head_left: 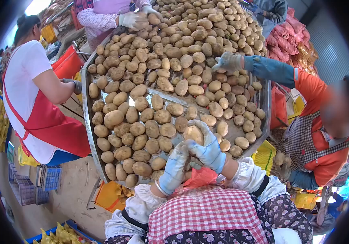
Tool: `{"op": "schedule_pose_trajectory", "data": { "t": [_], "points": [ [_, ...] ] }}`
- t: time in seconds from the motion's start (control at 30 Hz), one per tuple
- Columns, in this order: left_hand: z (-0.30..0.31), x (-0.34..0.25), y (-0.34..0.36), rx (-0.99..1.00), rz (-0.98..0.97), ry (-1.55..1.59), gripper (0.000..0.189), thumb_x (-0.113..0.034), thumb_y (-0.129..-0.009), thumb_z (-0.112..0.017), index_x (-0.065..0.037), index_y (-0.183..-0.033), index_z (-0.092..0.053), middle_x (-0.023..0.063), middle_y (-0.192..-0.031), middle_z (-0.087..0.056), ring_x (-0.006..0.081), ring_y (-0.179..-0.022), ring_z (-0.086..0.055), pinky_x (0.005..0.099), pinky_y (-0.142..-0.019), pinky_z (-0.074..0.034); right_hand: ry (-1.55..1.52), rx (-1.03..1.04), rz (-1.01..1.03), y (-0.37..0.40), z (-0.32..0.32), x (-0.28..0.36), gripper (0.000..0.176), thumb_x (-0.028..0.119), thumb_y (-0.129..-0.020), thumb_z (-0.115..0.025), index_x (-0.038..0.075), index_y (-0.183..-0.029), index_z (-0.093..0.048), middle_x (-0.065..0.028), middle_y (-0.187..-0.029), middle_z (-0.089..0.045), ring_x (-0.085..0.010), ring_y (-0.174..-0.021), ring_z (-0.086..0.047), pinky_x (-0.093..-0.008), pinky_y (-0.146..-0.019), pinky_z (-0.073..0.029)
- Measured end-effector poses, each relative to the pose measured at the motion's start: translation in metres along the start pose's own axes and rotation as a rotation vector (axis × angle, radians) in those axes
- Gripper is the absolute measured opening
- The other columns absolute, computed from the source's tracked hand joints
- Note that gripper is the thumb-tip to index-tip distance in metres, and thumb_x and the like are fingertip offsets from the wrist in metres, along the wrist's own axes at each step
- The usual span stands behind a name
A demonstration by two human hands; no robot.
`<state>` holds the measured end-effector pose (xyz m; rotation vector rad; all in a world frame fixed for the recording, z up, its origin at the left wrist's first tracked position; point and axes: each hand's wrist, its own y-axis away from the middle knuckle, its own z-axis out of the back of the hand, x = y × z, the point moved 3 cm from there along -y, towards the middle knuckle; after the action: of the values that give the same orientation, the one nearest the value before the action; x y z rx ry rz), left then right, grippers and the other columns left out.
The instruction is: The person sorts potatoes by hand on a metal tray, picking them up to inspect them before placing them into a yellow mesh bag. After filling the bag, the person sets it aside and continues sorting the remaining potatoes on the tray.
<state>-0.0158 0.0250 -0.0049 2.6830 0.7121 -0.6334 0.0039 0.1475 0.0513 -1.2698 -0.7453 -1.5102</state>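
Right hand (208,151) holds one potato (193,134) over the near end of the table (87,118).

The gloved fingers (205,129) of the right hand are curled around the potato, gripping it from the right and from below, just above the pile of potatoes (170,69) that covers the table. The left hand (173,168), also gloved, stands just beside and below the right hand, with its fingers stretched upward against the right glove. Whether they grip anything cannot be told. A red bag (201,177) sits directly under both hands. At the right side, a co-worker's gloved hand (228,62) rests on the pile. A person in a red apron (48,122) stands at the left edge. A third person's white glove (133,20) lies on the potatoes at the far end.
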Motion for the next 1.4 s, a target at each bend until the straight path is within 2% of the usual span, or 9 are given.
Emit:
{"op": "schedule_pose_trajectory", "data": {
  "t": [0.3, 0.53, 0.77, 0.8, 0.87, 1.07, 1.17, 1.3, 1.4],
  "points": [
    [-0.020, -0.004, 0.000, -0.015, 0.024, -0.071, 0.040, -0.036, -0.100, -0.049, -0.004, -0.124, -0.048, 0.0070, -0.107, -0.062, 0.0160, -0.081, -0.066, 0.0264, -0.065, -0.054, -0.503, -0.016, -0.332, 0.008, 0.011, -0.020, 0.039, 0.031, -0.101, -0.041, 0.000, -0.118, -0.056, -0.0082, -0.111, -0.061, -0.0141, -0.101, -0.057, -0.0298, -0.088, -0.048],
    [0.044, -0.090, 0.039, -0.710, -0.514, -2.260, 0.051, -0.036, -0.083, -0.060, -0.007, -0.125, -0.055, 0.0199, -0.132, -0.048, 0.0374, -0.125, -0.041, 0.0523, -0.108, -0.026, -0.429, -0.279, -0.410, 0.001, 0.047, -0.045, 0.024, 0.025, -0.097, -0.051, 0.007, -0.110, -0.059, -0.0014, -0.084, -0.058, -0.0096, -0.062, -0.056, -0.0231, -0.047, -0.044],
    [0.086, -0.121, 0.059, -0.299, 0.509, -1.639, 0.061, -0.027, -0.083, -0.061, -0.011, -0.139, -0.043, 0.0214, -0.142, -0.039, 0.0386, -0.128, -0.040, 0.0531, -0.110, -0.025, 0.330, -0.166, -0.372, 0.004, 0.078, -0.102, 0.030, 0.033, -0.088, -0.064, 0.007, -0.103, -0.065, -0.0095, -0.082, -0.068, -0.0200, -0.073, -0.065, -0.0317, -0.064, -0.051],
    [0.098, -0.131, 0.050, -0.415, -0.330, -1.898, 0.060, -0.021, -0.081, -0.063, -0.011, -0.138, -0.046, 0.0217, -0.139, -0.044, 0.0376, -0.125, -0.044, 0.0482, -0.108, -0.031, 0.525, 0.027, -0.441, -0.006, 0.059, -0.071, 0.034, 0.038, -0.086, -0.065, 0.009, -0.102, -0.066, -0.0119, -0.087, -0.068, -0.0247, -0.080, -0.066, -0.0347, -0.070, -0.051],
    [0.075, -0.173, 0.017, -0.722, -0.689, -2.415, 0.050, -0.022, -0.081, -0.063, -0.010, -0.128, -0.055, 0.0203, -0.135, -0.048, 0.0356, -0.121, -0.048, 0.0453, -0.104, -0.037, 0.775, 0.248, -0.463, -0.010, 0.037, -0.066, 0.041, 0.047, -0.081, -0.065, 0.012, -0.102, -0.068, -0.0161, -0.095, -0.069, -0.0334, -0.091, -0.065, -0.0398, -0.080, -0.051],
    [0.125, -0.211, -0.038, -0.766, -0.441, -1.948, 0.054, -0.024, -0.078, -0.066, -0.006, -0.127, -0.053, 0.0198, -0.130, -0.050, 0.0384, -0.117, -0.050, 0.0464, -0.104, -0.037, 0.585, 0.186, -0.515, -0.003, 0.055, -0.081, 0.036, 0.039, -0.081, -0.066, 0.009, -0.099, -0.068, -0.0163, -0.093, -0.069, -0.0310, -0.089, -0.066, -0.0379, -0.078, -0.052],
    [0.093, -0.182, -0.017, -0.411, -0.536, -0.152, 0.051, -0.023, -0.081, -0.069, -0.004, -0.125, -0.052, 0.0178, -0.119, -0.058, 0.0288, -0.099, -0.060, 0.0425, -0.076, -0.054, 0.440, 0.138, -0.590, -0.001, 0.064, -0.082, 0.024, 0.028, -0.084, -0.064, 0.008, -0.097, -0.068, -0.0156, -0.086, -0.068, -0.0266, -0.081, -0.067, -0.0344, -0.070, -0.053],
    [0.039, -0.148, 0.001, -0.196, -0.233, 0.141, 0.042, -0.031, -0.097, -0.047, -0.007, -0.131, -0.048, 0.0130, -0.108, -0.062, 0.0220, -0.086, -0.064, 0.0352, -0.069, -0.054, -0.221, 0.150, -0.596, 0.001, 0.061, -0.087, 0.021, 0.011, -0.089, -0.055, 0.003, -0.105, -0.066, -0.0077, -0.094, -0.066, -0.0189, -0.081, -0.064, -0.0294, -0.071, -0.052],
    [-0.005, -0.128, 0.005, -0.208, -0.427, -0.850, 0.056, -0.043, -0.101, -0.035, 0.002, -0.133, -0.045, 0.0124, -0.096, -0.065, 0.0197, -0.074, -0.065, 0.0291, -0.063, -0.055, -0.313, 0.267, -0.464, 0.001, 0.039, -0.026, 0.042, 0.015, -0.087, -0.058, 0.000, -0.126, -0.054, -0.0065, -0.098, -0.064, -0.0141, -0.089, -0.059, -0.0267, -0.079, -0.049]
  ]
}}
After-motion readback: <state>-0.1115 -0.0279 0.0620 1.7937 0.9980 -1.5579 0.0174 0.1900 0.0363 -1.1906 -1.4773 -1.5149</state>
